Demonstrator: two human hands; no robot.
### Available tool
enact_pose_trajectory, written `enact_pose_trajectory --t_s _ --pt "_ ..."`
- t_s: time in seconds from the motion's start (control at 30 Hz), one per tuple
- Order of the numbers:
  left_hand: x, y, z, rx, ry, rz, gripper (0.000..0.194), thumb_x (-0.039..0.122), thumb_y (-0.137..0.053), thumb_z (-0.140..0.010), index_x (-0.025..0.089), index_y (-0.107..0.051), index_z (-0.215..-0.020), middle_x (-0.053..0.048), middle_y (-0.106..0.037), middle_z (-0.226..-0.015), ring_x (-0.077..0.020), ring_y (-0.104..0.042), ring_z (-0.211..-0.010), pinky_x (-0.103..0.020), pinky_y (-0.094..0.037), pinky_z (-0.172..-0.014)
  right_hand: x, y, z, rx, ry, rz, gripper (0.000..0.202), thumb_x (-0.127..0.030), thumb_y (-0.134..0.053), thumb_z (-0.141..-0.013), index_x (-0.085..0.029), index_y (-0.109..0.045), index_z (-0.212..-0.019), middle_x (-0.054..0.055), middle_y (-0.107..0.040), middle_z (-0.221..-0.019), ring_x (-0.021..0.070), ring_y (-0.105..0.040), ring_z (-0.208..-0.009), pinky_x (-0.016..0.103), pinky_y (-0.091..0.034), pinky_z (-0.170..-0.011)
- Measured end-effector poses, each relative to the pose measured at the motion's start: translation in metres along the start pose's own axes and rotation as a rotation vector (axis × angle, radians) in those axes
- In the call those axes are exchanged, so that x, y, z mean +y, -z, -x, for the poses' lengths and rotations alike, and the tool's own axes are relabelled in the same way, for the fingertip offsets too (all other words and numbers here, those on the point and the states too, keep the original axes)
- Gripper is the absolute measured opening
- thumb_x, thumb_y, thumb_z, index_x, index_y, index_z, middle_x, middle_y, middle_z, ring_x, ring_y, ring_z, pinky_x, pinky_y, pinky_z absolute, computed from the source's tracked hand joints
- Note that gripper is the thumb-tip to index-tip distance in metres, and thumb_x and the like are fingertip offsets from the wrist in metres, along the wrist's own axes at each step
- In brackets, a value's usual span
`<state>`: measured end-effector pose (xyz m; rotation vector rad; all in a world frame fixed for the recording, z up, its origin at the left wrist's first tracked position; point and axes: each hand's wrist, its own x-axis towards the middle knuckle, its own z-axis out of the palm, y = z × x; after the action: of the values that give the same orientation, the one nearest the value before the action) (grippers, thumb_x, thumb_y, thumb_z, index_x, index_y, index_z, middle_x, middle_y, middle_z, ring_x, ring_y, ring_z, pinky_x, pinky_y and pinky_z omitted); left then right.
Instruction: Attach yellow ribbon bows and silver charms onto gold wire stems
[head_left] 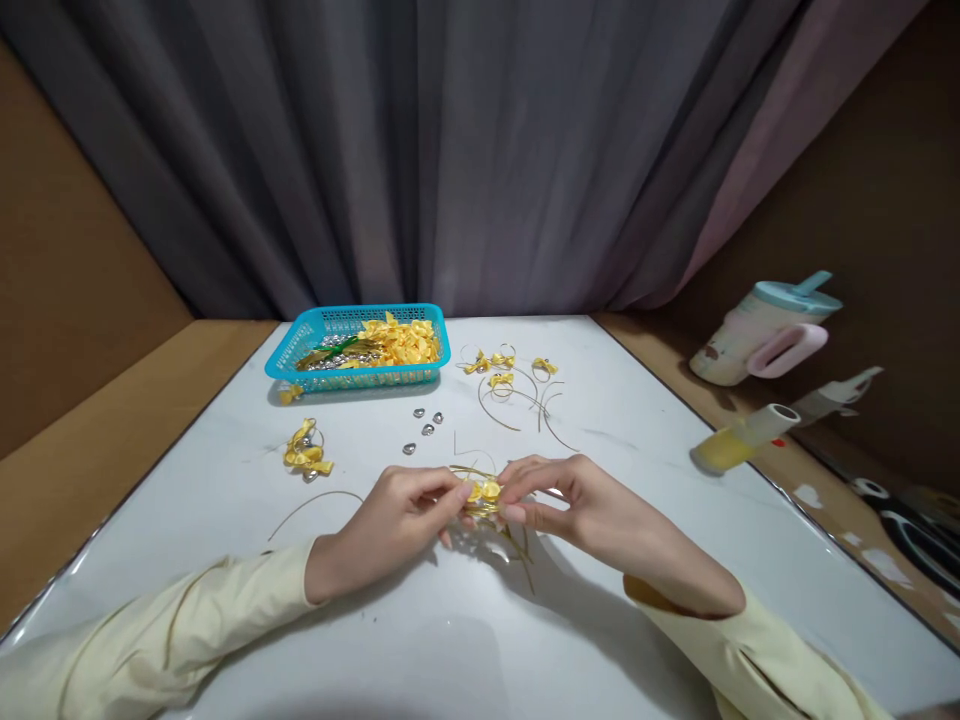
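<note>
My left hand [390, 522], right hand [596, 508]: narrow grips on yellow bow [490, 490], gold wires [484, 508]; bow-wire positioning apparently in hand; next move calls for steady pinch.

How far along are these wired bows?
Looks done: wired bows beyond the hands. In hand: a yellow bow and gold wires, pinched between the left hand and right hand. Probably left: loose bows in the blue basket, plus silver beads and loose wires on the table.
</note>
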<state>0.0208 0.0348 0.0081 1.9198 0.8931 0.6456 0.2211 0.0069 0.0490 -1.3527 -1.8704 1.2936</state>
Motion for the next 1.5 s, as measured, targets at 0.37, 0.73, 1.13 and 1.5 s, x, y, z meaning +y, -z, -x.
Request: enact_pose_trajectory --t_s 0.37,0.73,1.13,1.5 --pt "-0.005 -0.005 0.005 0.003 -0.318 -0.194 0.024 0.017 -0.044 -0.088 0.012 -0.064 -0.075 -0.005 -0.064 -0.069 -0.0122 -0.056 -0.061 -0.022 -0.045 -0.061 0.005 -0.003 0.0 -0.018 0.027 0.057 0.014 -0.021 -0.056 -0.08 -0.016 -0.068 -0.075 0.004 -0.067 -0.083 0.0165 -0.059 -0.08 0.027 -0.044 -0.076" --pt "-0.007 -0.007 0.007 0.011 -0.435 -0.184 0.019 0.011 -0.046 -0.086 0.011 -0.065 -0.084 -0.008 -0.068 -0.08 -0.0157 -0.062 -0.078 -0.025 -0.048 -0.075 0.002 -0.011 0.001 0.069 -0.077 0.177 0.017 -0.024 -0.056 -0.078 -0.017 -0.07 -0.074 0.004 -0.069 -0.08 0.0178 -0.06 -0.074 0.028 -0.043 -0.071" --pt "0.001 -0.008 -0.005 -0.108 -0.036 -0.129 0.038 0.029 -0.033 -0.091 0.018 -0.034 -0.054 0.004 -0.036 -0.053 -0.0095 -0.034 -0.051 -0.023 -0.03 -0.052 -0.001 -0.017 0.003 0.1 -0.041 0.227 0.018 -0.017 -0.053 -0.078 -0.019 -0.07 -0.075 0.004 -0.068 -0.083 0.0183 -0.059 -0.079 0.028 -0.04 -0.071" --pt "0.002 -0.006 -0.003 -0.198 -0.119 -0.179 0.033 0.025 -0.023 -0.094 0.019 -0.035 -0.064 0.001 -0.042 -0.064 -0.0125 -0.04 -0.06 -0.025 -0.034 -0.06 0.003 -0.019 -0.001 0.112 -0.063 0.192 0.017 -0.017 -0.054 -0.077 -0.018 -0.07 -0.075 0.004 -0.069 -0.083 0.0198 -0.06 -0.084 0.029 -0.041 -0.076"
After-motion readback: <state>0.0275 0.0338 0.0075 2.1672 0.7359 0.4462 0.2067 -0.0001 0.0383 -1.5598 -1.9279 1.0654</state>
